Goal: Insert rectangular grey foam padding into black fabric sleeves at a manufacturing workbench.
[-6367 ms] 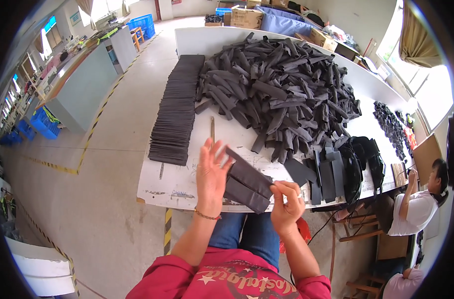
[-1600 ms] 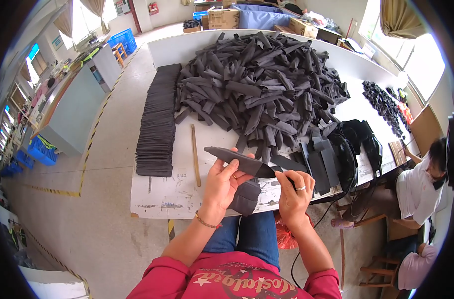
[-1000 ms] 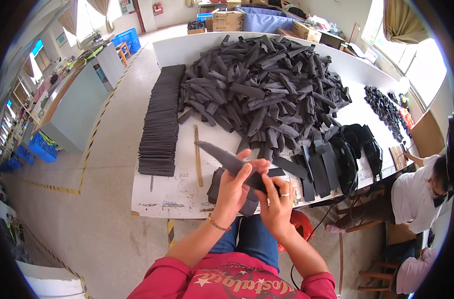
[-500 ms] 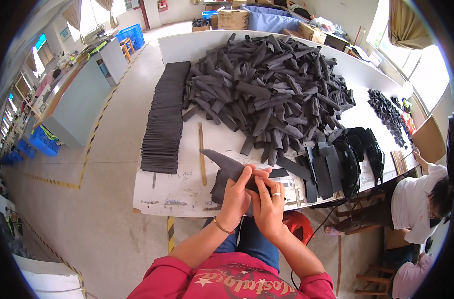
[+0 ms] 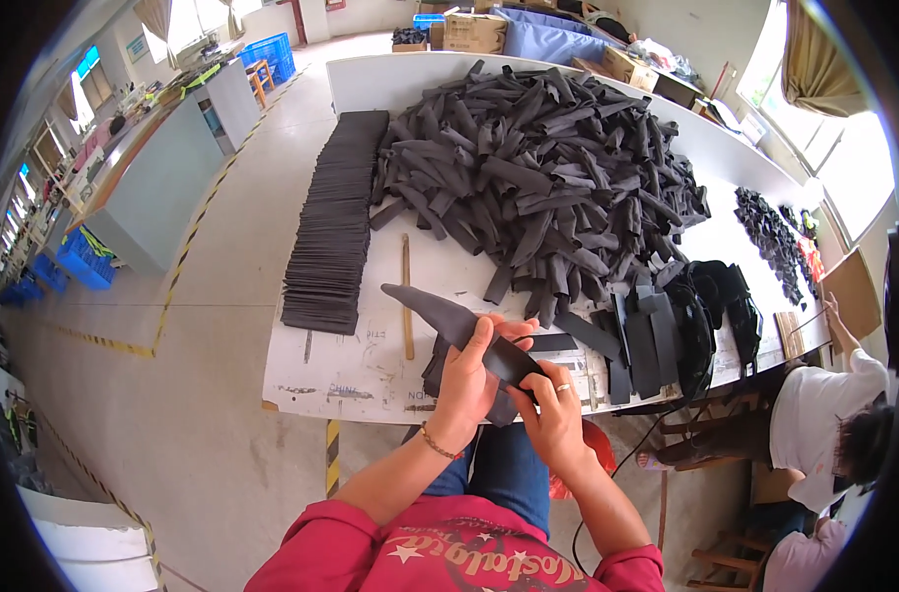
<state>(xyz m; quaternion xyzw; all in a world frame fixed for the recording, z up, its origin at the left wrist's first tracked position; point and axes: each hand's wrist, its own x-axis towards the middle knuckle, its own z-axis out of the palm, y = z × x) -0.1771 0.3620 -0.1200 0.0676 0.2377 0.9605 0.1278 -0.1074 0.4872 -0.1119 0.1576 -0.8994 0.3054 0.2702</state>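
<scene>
My left hand (image 5: pixel 466 380) is closed around a dark grey fabric piece (image 5: pixel 435 314), whose narrow end points up and left over the table. A smooth black strip (image 5: pixel 514 363) runs from this piece toward my right hand (image 5: pixel 553 419), which pinches its lower end between thumb and fingers. Whether the strip lies inside the fabric or against it, I cannot tell. Beneath my left hand, a small stack of dark pieces (image 5: pixel 434 367) lies partly hidden at the table's near edge.
A big heap of rolled dark fabric pieces (image 5: pixel 538 187) covers the table's middle. Left of it stands a long neat row of folded pieces (image 5: pixel 336 227), with a wooden stick (image 5: pixel 407 296) nearby. Black flat strips (image 5: pixel 657 331) lie at right. Another person (image 5: pixel 824 405) sits far right.
My hands have moved apart, the right one shifting down and right. More of the black strip shows between them. The fabric piece looks fuller and straighter.
</scene>
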